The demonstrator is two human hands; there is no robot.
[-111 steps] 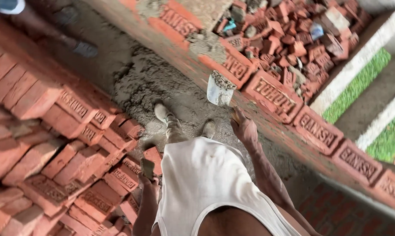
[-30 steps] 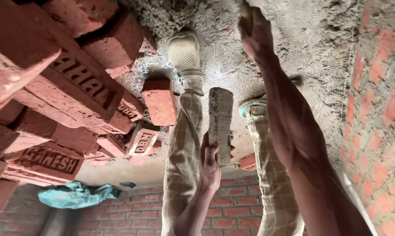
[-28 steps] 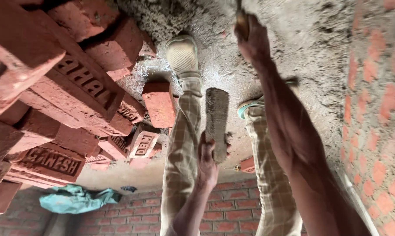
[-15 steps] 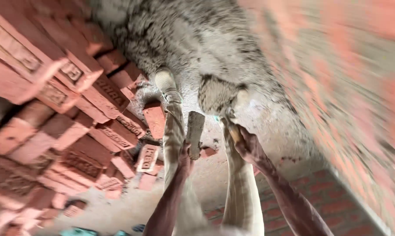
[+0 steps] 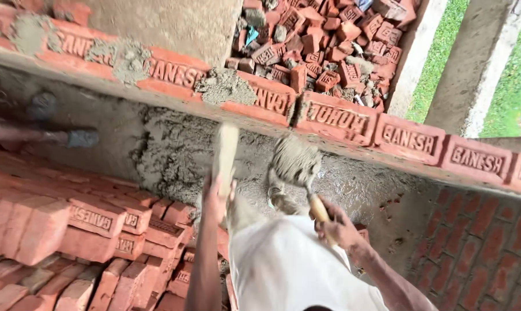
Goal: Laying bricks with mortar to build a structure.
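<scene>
Both hands had risen toward the brick wall (image 5: 341, 118), left hand (image 5: 215, 198) gripped a pale upright brick (image 5: 225, 152), right hand (image 5: 335, 227) clenched a trowel (image 5: 298, 167) heaped with wet grey mortar beside it.

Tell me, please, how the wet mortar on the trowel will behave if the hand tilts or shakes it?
The mortar sits heaped, grey and lumpy on the trowel blade, so it probably holds its shape yet may slide off when tilted. The heap looks heavy for the slim handle in the right hand. The dabs on the wall bricks suggest it sticks.
</scene>
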